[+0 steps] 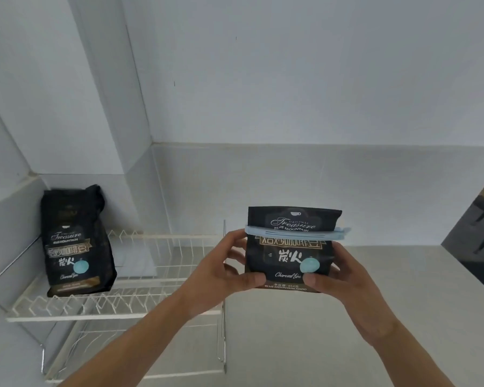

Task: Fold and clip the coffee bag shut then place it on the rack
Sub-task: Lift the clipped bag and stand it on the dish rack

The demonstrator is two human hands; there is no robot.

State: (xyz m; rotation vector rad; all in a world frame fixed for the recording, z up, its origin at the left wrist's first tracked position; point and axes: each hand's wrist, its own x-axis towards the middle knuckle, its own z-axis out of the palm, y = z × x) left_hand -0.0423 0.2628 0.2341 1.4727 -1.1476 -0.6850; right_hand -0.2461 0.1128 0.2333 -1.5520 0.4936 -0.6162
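Clipped coffee bag [291, 247] — fingers [256, 279] masking lower corners

The scene is seen from a single head-worn wide-angle camera, aimed forward and slightly downward toward a wall corner. The tabletop [305, 331] and wire rack [157, 275] are viewed from close above (straight edges are bent by the lens).

Black coffee bag [288, 255] in my hands, white and gold lettering, a pale blue dot on its front. Pale blue clip [296, 233] across it. Second black bag [76, 241], same print. White wire rack [118, 300]. Pale grey countertop [333, 317].
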